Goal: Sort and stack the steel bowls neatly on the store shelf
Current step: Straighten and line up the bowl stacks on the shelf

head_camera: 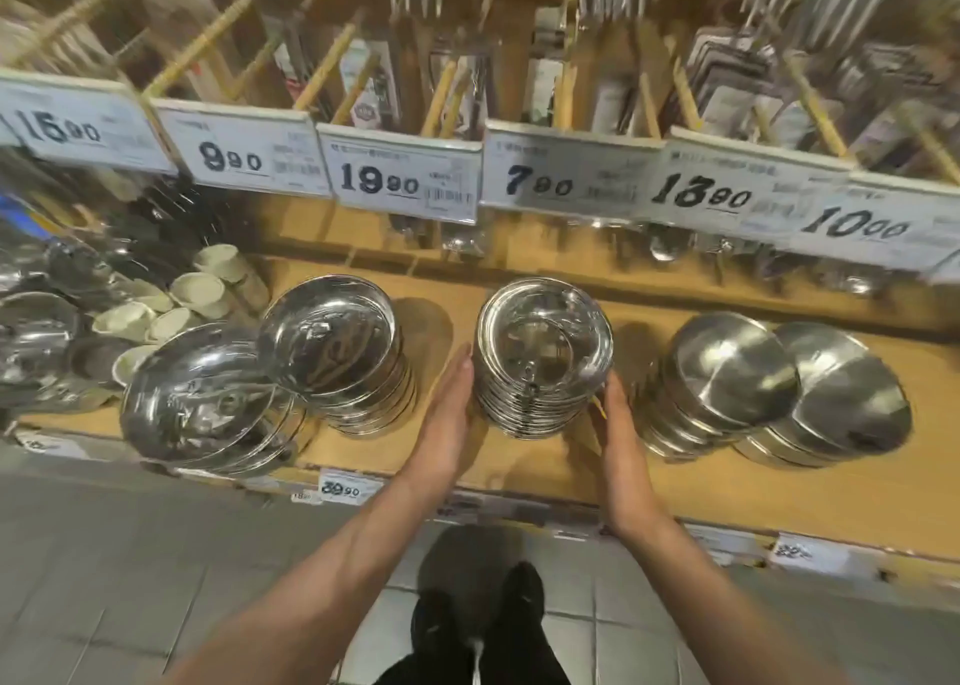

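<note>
Both hands are down on the wooden shelf [519,466], and between them stands the middle stack of steel bowls [543,357], nested upright with the shiny inside of the top bowl facing up. The left hand [449,414] is flat and edge-on, fingers [460,377] straight and pressed together, lying along the stack's left side; whether they actually touch the metal or sit just beside it is hard to call from here. The right hand [615,435] mirrors it on the other flank, its fingertips up against the lower rims of the stack, fingers held together rather than curled around anything. So the stack is bracketed from both sides, not lifted, its base on the shelf board. Out beyond the left fingers, a second polished stack [337,357] leans a little, and further left again a wide shallow stack [208,403] sits at the shelf's front edge, its rim just under the leaning one. Out beyond the right fingers, two stacks of brushed bowls turned bottom-up [732,377] and [841,393] lean against one another. Past the fingertips, at the back, price cards [400,180] hang in a row over the shelf, reading 19.90 and 7.90 above the hands. Pale ceramic cups [202,289] cluster at far left. Below the wrists, dark shoes [483,627] on grey floor tiles [130,554].
</note>
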The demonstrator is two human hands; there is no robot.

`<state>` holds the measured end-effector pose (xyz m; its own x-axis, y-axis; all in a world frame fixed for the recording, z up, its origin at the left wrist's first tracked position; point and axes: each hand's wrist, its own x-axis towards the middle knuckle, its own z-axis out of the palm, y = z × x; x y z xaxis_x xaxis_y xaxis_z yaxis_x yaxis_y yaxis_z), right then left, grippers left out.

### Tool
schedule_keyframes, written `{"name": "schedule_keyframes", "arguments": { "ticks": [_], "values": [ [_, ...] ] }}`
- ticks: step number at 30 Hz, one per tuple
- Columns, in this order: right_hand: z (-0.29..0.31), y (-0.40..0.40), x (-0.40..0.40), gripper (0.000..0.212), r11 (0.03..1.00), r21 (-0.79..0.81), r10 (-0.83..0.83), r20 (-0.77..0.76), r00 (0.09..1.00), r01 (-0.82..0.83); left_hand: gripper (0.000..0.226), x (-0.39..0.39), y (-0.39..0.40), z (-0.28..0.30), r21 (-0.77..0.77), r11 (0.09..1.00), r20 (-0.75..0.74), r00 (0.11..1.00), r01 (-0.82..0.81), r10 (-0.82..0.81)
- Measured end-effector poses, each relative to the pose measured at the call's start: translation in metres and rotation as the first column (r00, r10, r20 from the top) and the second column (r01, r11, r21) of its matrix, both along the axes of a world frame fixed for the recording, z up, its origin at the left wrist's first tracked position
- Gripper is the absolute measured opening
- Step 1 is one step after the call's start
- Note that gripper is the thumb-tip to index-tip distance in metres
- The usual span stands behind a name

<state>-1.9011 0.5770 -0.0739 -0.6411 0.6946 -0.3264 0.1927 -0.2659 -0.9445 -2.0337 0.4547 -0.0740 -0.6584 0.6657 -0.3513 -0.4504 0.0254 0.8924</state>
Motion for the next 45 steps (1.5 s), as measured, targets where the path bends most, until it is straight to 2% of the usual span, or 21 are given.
{"name": "schedule_keyframes", "arguments": {
  "ticks": [4,11,16,19,22,25,31,34,40,43,45],
  "values": [
    [-0.009,0.003,-0.006,0.064,0.997,0.052,0.058,-0.078,0.995,-0.054,0.041,-0.007,0.006,-0.019,0.068,0.996,-0.021,0.998,0.055,-0.054],
    [-0.020,0.009,-0.012,0.070,0.998,-0.056,0.027,-0.176,0.984,-0.038,0.074,-0.022,0.013,-0.026,0.112,0.989,-0.077,0.993,0.097,-0.089],
    [-0.014,0.005,-0.014,0.090,0.996,-0.075,0.037,-0.148,0.988,-0.049,0.054,-0.022,0.011,-0.017,0.115,0.984,-0.038,0.990,0.138,-0.134],
    [-0.012,-0.001,-0.007,0.081,0.998,-0.018,0.054,-0.136,0.989,-0.057,0.056,-0.017,0.001,-0.013,0.141,0.980,-0.012,0.990,0.142,-0.142],
    [-0.005,-0.013,0.003,0.076,0.997,0.031,0.070,-0.114,0.991,-0.067,0.058,-0.011,-0.015,-0.014,0.193,0.957,-0.013,0.976,0.215,-0.217],
    [0.008,-0.026,0.012,0.057,0.995,0.069,0.081,-0.169,0.982,-0.070,0.052,0.000,-0.026,0.004,0.171,0.962,-0.036,0.977,0.215,-0.212],
    [0.047,-0.053,0.045,0.072,1.000,-0.024,-0.008,-0.163,0.987,0.005,0.046,0.028,-0.047,0.052,0.079,0.974,-0.104,0.974,0.210,-0.202],
    [0.065,-0.064,0.066,0.060,0.999,0.002,-0.052,-0.181,0.982,0.053,0.036,0.048,-0.051,0.069,0.092,0.965,-0.134,0.964,0.244,-0.230],
    [0.096,-0.066,0.121,0.048,0.983,-0.061,-0.181,-0.222,0.958,0.172,0.035,0.098,-0.040,0.107,0.103,0.942,-0.148,0.942,0.319,-0.302],
    [0.108,-0.060,0.151,0.049,0.971,-0.076,-0.238,-0.232,0.943,0.226,0.045,0.123,-0.028,0.123,0.133,0.929,-0.144,0.934,0.345,-0.326],
    [0.116,-0.054,0.174,0.050,0.967,-0.062,-0.255,-0.241,0.936,0.248,0.036,0.144,-0.018,0.132,0.136,0.910,-0.149,0.916,0.392,-0.373]
  ]
}}
